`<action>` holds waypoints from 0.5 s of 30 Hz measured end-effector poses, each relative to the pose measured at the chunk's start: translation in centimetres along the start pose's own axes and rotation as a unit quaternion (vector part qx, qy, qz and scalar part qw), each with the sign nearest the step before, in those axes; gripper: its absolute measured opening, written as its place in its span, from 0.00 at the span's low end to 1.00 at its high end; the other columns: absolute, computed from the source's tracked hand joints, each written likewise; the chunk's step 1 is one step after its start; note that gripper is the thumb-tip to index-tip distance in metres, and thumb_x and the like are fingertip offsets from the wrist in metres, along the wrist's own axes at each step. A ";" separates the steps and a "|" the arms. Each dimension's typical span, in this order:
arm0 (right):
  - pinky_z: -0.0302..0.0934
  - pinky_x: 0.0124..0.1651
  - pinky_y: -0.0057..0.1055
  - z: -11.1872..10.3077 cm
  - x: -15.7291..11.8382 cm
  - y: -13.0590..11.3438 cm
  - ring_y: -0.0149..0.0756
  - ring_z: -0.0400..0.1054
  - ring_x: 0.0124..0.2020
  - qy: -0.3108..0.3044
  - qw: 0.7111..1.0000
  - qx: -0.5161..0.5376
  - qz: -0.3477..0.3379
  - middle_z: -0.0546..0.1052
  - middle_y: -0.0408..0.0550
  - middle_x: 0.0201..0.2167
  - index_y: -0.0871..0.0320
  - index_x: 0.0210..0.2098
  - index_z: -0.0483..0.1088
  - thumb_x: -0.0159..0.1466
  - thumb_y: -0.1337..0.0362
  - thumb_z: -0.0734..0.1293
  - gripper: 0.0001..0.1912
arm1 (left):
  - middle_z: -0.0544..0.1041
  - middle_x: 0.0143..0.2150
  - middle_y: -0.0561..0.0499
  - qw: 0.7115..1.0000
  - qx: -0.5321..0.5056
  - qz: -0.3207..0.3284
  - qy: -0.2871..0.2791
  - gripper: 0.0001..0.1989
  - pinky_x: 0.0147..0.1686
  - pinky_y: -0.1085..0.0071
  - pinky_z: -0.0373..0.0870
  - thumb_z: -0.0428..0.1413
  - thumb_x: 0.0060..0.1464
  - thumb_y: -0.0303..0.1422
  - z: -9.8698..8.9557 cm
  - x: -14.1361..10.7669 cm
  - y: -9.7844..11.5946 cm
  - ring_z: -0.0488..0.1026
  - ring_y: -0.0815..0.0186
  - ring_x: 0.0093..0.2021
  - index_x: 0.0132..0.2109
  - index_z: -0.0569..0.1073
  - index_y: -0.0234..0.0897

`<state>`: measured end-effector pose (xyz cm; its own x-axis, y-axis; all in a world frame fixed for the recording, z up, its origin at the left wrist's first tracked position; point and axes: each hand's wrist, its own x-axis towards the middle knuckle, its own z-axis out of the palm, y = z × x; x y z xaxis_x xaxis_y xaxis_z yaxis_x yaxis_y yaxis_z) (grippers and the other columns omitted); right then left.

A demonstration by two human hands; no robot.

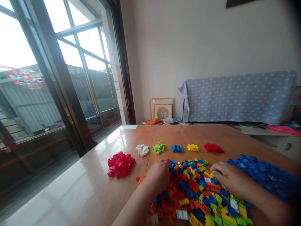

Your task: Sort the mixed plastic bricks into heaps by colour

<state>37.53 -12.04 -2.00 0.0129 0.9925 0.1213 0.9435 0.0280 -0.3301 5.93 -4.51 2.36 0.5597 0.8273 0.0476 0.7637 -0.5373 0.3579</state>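
A big mixed heap of toy building bricks (188, 188) in red, orange, blue, yellow, green and white spreads over the table in front of me. At its left edge is my left hand (161, 175), fingers curled down and closed; a bit of red shows by the fingertips, but whatever they grip is hidden. Over the heap's right edge rests my right hand (223, 174), its fingers bent inward and together. I cannot make out anything held there. Blue round pieces (212, 199) and a white brick (182, 214) lie among the others.
Sorted groups line the wooden table (91, 191): pinkish-red bricks (121, 164), white bricks (142, 150), green bricks (159, 147), blue bricks (177, 148), yellow bricks (192, 147) and red bricks (213, 147). A large blue pile (265, 175) lies beyond my right forearm.
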 end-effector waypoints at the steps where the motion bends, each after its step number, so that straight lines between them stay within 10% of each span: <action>1: 0.60 0.41 0.34 -0.1 0.0 0.0 0.42 0.72 0.37 0.007 1.000 0.003 0.001 0.79 0.48 0.33 0.53 0.33 0.74 0.67 0.58 0.58 0.15 | 0.79 0.45 0.41 1.000 -0.003 0.003 0.005 0.12 0.45 0.68 0.71 0.48 0.60 0.30 -0.1 0.0 -0.1 0.77 0.57 0.46 0.43 0.76 0.38; 15: 0.65 0.49 0.38 0.1 0.5 1.4 0.46 0.74 0.47 0.112 0.993 0.038 0.023 0.81 0.51 0.44 0.55 0.43 0.76 0.67 0.56 0.57 0.18 | 0.79 0.55 0.43 0.989 -0.113 -0.055 0.082 0.20 0.53 0.70 0.68 0.45 0.62 0.30 -0.7 1.2 -3.2 0.75 0.60 0.56 0.56 0.75 0.36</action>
<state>38.80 -11.45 -2.49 0.1366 0.9420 0.3066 0.9124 0.0010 -0.4094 3.88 -1.70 1.92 0.4022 0.9046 0.1410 0.7155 -0.4067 0.5680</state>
